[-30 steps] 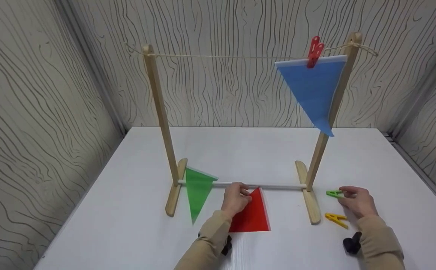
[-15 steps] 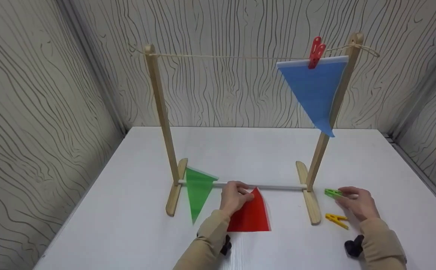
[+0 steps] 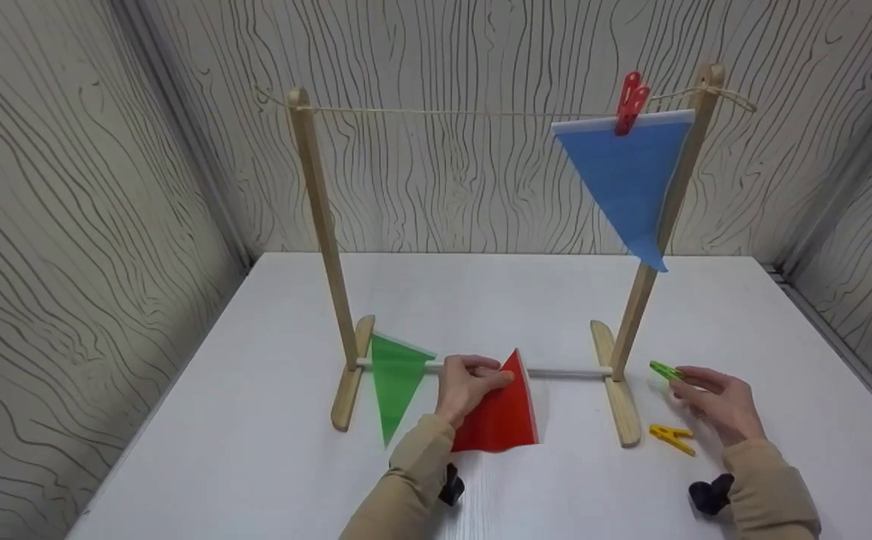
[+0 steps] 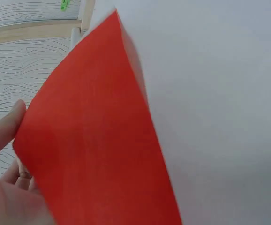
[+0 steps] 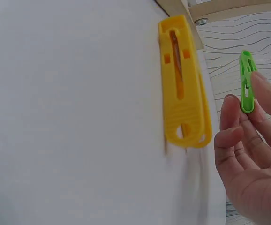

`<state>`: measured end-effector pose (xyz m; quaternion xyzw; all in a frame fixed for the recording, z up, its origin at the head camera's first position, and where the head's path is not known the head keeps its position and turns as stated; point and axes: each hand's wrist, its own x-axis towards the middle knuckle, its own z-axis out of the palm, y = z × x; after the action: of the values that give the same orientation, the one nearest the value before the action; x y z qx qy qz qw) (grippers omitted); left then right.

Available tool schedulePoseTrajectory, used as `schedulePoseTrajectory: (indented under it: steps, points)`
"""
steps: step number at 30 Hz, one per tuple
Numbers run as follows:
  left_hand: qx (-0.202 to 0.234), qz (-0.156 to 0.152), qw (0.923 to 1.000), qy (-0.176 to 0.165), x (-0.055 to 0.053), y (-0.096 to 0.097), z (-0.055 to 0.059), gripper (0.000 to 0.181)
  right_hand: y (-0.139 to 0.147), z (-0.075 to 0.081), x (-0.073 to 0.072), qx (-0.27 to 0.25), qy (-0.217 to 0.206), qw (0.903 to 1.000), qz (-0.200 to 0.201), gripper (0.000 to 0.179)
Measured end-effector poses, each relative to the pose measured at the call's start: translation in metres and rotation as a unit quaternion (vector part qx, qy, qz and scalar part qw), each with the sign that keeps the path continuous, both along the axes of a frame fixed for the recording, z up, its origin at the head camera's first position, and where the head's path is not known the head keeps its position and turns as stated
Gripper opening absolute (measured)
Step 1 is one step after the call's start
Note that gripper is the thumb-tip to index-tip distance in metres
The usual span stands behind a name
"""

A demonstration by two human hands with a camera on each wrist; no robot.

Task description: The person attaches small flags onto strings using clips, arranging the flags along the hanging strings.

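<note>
My left hand (image 3: pixel 467 386) pinches a red triangular flag (image 3: pixel 499 416) near its upper corner; the flag is partly raised off the table, and in the left wrist view its red face (image 4: pixel 98 122) fills the middle. On the right, my right hand (image 3: pixel 720 401) holds a green clothespin (image 3: pixel 664 370) between thumb and fingers, above the table. A yellow clothespin (image 3: pixel 672 439) lies just in front of that hand, large in the right wrist view. To the left of my left hand, a green triangular flag (image 3: pixel 397 379) lies across the stand's white bar.
A wooden stand with a left post (image 3: pixel 322 232) and a right post (image 3: pixel 630 330) carries a string (image 3: pixel 421 112). A blue flag (image 3: pixel 623 176) hangs at the string's right end under a red clothespin (image 3: pixel 630 105). A white bar (image 3: pixel 567 372) joins the feet on the white table (image 3: pixel 256 450).
My left hand has pinched the red flag and lifted its top edge upward off the table. The right hand has picked up the green clothespin and raised it slightly.
</note>
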<state>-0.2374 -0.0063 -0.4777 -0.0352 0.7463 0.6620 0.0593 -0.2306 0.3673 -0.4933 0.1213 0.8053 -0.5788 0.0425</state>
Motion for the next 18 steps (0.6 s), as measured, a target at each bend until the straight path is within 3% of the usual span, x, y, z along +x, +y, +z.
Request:
schedulePoseTrajectory:
  steps: [5,9,14,18]
  points:
    - [0.017,0.004,0.9998,0.013,-0.005,-0.001,0.001,0.028,-0.008,0.003,0.003,-0.061,0.028,0.9974,-0.027,0.039]
    - [0.022,0.018,0.9992,0.028,-0.008,-0.001,0.003,0.026,-0.016,0.005,0.006,-0.144,0.054,0.9865,-0.058,0.034]
    - [0.056,0.043,0.9975,-0.007,-0.006,-0.001,0.007,0.032,-0.026,0.008,0.008,-0.294,0.089,0.9497,-0.062,0.023]
    - [0.083,0.064,0.9942,-0.026,-0.002,-0.001,0.011,0.039,-0.034,0.013,0.009,-0.362,0.097,0.9249,-0.066,0.025]
